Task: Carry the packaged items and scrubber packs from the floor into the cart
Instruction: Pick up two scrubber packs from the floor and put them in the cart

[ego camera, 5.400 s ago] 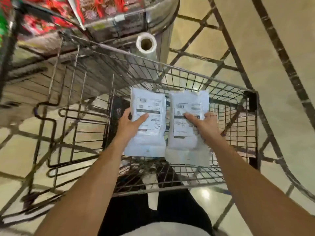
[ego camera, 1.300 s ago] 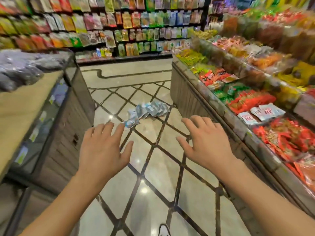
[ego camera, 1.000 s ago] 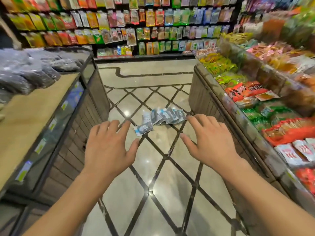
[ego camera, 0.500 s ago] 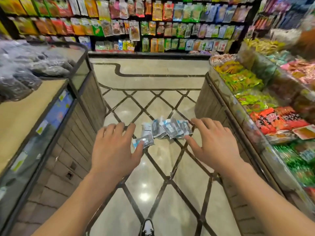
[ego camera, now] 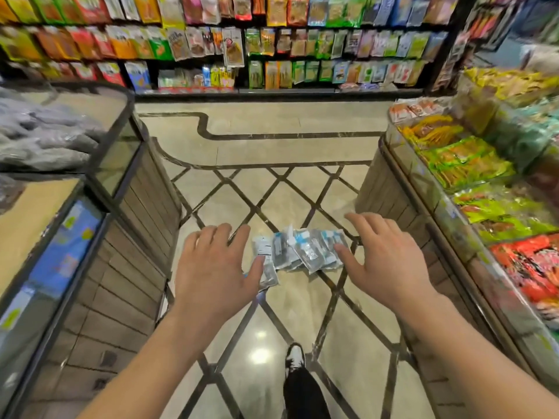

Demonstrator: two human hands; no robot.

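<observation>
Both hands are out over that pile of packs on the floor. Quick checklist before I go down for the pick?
1. Left hand free, fingers spread: ok.
2. Right hand free, fingers spread: ok.
3. Pile of packs in view on the tiled floor, between the hands: ok.
4. Packs lying singly: not ok, they overlap in a fan.
5. Hands touching the packs: cannot tell from this view.
6. Cart in sight for the drop: not ok, it is out of view.
</observation>
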